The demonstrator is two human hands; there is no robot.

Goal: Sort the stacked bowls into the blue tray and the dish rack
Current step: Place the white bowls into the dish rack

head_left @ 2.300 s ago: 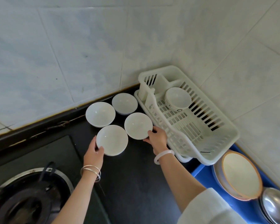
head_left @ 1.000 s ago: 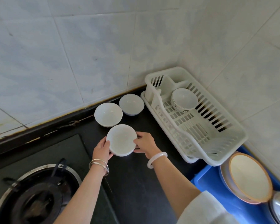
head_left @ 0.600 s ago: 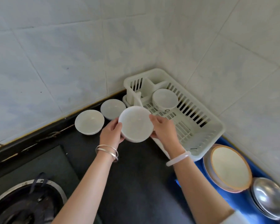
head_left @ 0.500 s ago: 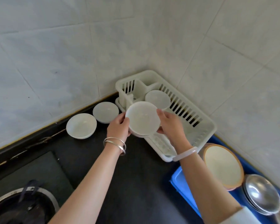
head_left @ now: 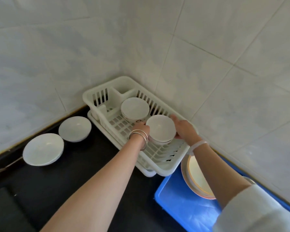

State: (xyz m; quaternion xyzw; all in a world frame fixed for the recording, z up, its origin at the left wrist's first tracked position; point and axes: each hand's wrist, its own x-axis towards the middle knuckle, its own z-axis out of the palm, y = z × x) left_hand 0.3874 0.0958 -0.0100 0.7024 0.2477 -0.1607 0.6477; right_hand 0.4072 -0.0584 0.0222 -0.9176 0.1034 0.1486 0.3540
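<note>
A short stack of white bowls [head_left: 160,128] is held inside the white dish rack [head_left: 159,168], low over its slatted floor. My left hand [head_left: 141,128] grips its left side and my right hand [head_left: 182,129] its right side. Another stack of white bowls [head_left: 134,108] stands in the rack just behind. Two single white bowls, the near one [head_left: 43,149] and the far one [head_left: 74,128], rest on the black counter to the left. The blue tray [head_left: 179,203] lies at the lower right, carrying an orange-rimmed bowl stack [head_left: 197,178] partly hidden by my right forearm.
The rack sits in the corner of two tiled walls, with a utensil compartment [head_left: 105,97] at its far end. A steel bowl edge [head_left: 249,179] shows behind my right sleeve. Dark counter [head_left: 74,178] spreads below the loose bowls.
Both hands stacked two bowls on the counter, lifted the stack and carried it right into the dish rack. The view has swung right, so the stove has left the frame.
</note>
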